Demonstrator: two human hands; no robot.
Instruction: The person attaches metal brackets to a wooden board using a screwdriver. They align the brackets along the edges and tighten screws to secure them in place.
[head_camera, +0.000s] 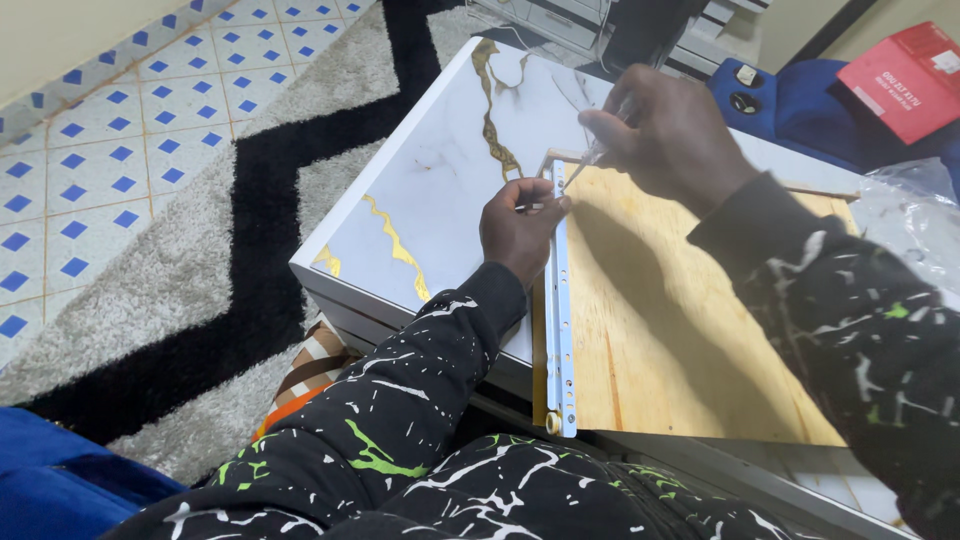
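A plywood drawer panel lies on a white marble-patterned tabletop with gold veins. A white metal drawer slide rail runs along the panel's left edge. My left hand pinches a small fastener against the rail near its far end. My right hand grips a screwdriver with a clear handle, its tip angled down at the rail's top end beside my left fingers. Both arms wear black sleeves with white and green splatter.
A grey and black zigzag rug lies to the left over blue-patterned floor tiles. A red box rests on blue cloth at the upper right. Clear plastic wrap lies at the right edge.
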